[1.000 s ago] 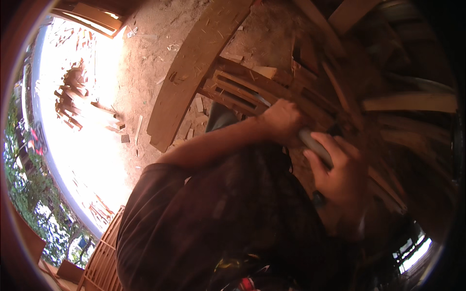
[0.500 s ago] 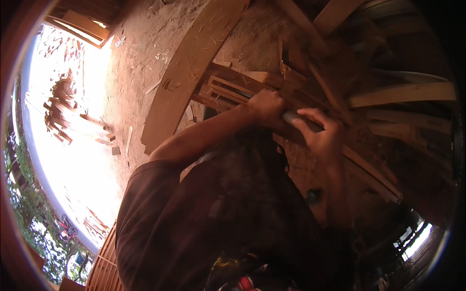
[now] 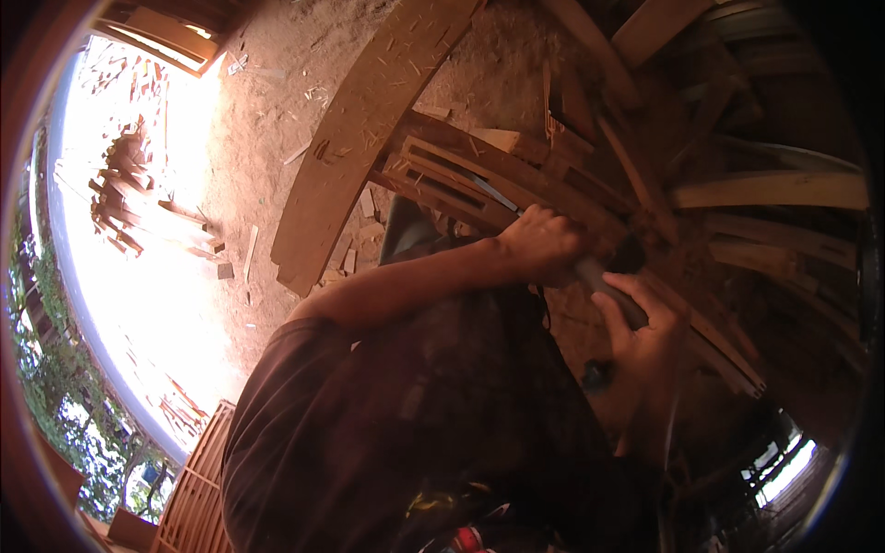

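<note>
My left hand [image 3: 546,241] is closed round the middle of a long chisel [image 3: 616,290]. Its narrow, pale metal blade [image 3: 498,195] sticks out beyond that fist, over a slotted wooden piece [image 3: 442,175]. The grey-brown handle runs down to the right. Near its end my right hand [image 3: 653,321] grips it between thumb and fingers. Under the blade, the slotted piece shows long narrow openings between its rails. Whether the tip touches the wood I cannot tell. Some of the left fingers are hidden.
A wide curved plank [image 3: 355,138] with shavings on it lies left of the slotted piece. Curved timbers [image 3: 770,191] crowd the right side. Small offcuts [image 3: 346,253] lie on the dirt floor [image 3: 263,120]. A heap of wood scraps [image 3: 129,194] sits in bright light at far left.
Both hands have moved right and toward me with the chisel. The blade, hidden before, now shows beyond my left hand, and more of the slotted piece is uncovered.
</note>
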`<state>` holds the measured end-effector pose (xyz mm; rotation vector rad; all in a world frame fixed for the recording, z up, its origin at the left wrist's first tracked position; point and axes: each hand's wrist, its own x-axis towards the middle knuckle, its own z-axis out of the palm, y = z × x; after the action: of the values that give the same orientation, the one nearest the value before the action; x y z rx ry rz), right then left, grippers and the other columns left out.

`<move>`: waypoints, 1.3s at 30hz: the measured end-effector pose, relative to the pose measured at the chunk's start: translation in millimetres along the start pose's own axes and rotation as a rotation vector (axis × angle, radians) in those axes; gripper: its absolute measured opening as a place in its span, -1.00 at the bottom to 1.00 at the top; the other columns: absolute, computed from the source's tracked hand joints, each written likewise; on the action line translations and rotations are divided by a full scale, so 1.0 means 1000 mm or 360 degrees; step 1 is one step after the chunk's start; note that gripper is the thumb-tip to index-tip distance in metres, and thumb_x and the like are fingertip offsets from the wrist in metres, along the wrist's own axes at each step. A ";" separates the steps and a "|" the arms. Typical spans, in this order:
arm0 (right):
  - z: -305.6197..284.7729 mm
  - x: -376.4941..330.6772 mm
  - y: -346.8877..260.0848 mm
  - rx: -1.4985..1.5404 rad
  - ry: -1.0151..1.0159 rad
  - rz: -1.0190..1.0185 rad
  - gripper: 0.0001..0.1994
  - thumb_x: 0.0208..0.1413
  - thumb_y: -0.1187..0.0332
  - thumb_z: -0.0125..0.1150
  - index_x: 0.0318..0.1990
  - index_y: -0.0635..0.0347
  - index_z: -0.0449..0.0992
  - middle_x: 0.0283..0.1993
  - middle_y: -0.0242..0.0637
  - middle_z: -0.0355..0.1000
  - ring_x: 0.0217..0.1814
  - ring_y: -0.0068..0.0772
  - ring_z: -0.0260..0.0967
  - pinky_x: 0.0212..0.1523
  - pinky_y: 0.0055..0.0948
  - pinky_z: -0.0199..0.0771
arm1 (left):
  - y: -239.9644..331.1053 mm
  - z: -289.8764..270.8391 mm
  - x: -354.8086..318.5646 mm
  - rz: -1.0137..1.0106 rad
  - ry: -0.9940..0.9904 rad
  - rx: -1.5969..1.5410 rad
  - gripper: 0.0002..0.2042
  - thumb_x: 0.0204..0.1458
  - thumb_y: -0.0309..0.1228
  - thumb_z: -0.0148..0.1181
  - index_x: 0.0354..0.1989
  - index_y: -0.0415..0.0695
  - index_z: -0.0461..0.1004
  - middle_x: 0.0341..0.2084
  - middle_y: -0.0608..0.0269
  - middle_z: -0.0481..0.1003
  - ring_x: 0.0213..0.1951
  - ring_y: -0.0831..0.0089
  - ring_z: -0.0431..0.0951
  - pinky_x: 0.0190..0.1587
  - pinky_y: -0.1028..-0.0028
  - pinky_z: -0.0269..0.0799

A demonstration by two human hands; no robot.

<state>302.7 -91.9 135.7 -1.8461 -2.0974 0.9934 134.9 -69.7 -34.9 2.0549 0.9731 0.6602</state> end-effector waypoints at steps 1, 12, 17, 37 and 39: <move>-0.001 0.003 -0.010 0.0010 0.0001 -0.0010 -0.78 0.13 0.40 0.48 -0.08 0.24 0.72 -0.11 -0.07 0.68 -0.08 -0.08 0.69 -0.06 -0.23 0.66 | -0.005 -0.007 -0.001 0.0052 0.0017 -0.0046 -0.68 -0.17 -0.25 0.48 -0.18 0.00 0.72 -0.40 0.18 0.68 -0.28 0.15 0.75 -0.21 0.17 0.65; 0.024 0.074 -0.093 -0.0001 -0.0065 -0.0678 -0.81 0.09 0.39 0.42 -0.18 0.28 0.68 -0.12 -0.07 0.64 -0.28 -0.08 0.68 -0.27 -0.26 0.70 | -0.061 -0.071 -0.030 0.0037 0.0406 -0.0354 -0.51 -0.41 -0.24 0.58 -0.16 -0.02 0.72 -0.37 0.17 0.67 -0.27 0.07 0.73 -0.20 0.15 0.65; 0.054 0.127 -0.159 -0.0221 -0.0258 -0.0788 -0.91 0.06 0.45 0.38 -0.38 0.30 0.63 -0.34 -0.15 0.62 -0.34 -0.07 0.64 -0.32 -0.27 0.64 | -0.110 -0.066 -0.051 -0.0092 0.0635 -0.0932 -0.56 -0.31 -0.22 0.57 -0.16 -0.06 0.70 -0.36 0.11 0.67 -0.25 0.04 0.72 -0.21 0.19 0.63; 0.023 0.084 -0.123 -0.0488 -0.0057 -0.0516 -0.88 0.01 0.55 0.47 -0.29 0.19 0.65 -0.30 -0.25 0.55 -0.30 -0.16 0.61 -0.30 -0.25 0.58 | -0.054 -0.042 -0.007 0.0110 0.0475 -0.0973 -0.52 -0.30 -0.19 0.62 -0.15 -0.11 0.68 -0.34 0.03 0.70 -0.28 -0.03 0.72 -0.20 0.10 0.65; 0.035 0.077 -0.103 -0.0284 0.0107 -0.0626 -0.84 0.00 0.55 0.48 -0.25 0.12 0.67 -0.29 -0.36 0.54 -0.34 -0.17 0.59 -0.35 -0.23 0.56 | -0.060 -0.026 -0.013 0.0112 0.0503 -0.0940 -0.51 -0.30 -0.17 0.63 -0.14 -0.08 0.68 -0.34 0.08 0.70 -0.29 -0.01 0.72 -0.22 0.10 0.65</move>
<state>183.6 -33.1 146.0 -1.4227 -2.4414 0.6594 84.1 -43.6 -69.3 1.4910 0.7553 1.1785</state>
